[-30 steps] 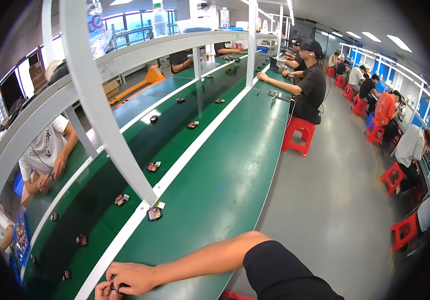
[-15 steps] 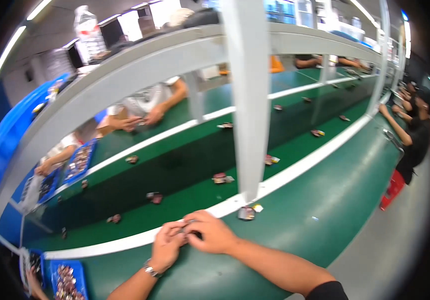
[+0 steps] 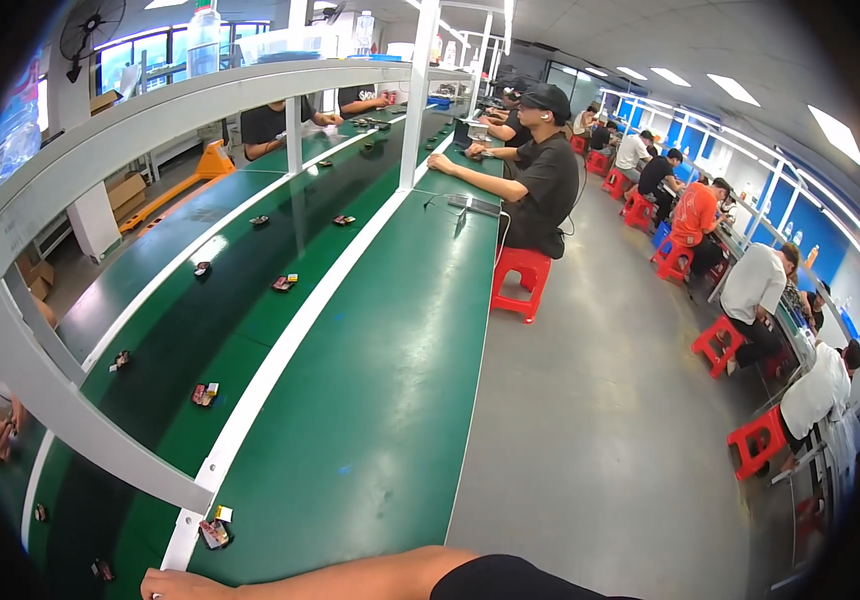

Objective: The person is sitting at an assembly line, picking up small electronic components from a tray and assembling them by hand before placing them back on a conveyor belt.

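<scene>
Only the right hand is seen, cut by the lower edge, its fingers curled; whether anything is gripped cannot be told. The left hand is out of view. A small red-and-black assembly is noted near the right hand, on the green tabletop beside the white rail. In the inspector's judgement, it could be pushed onto the belt by a careless forearm sweep, given its closeness to the rail.
</scene>
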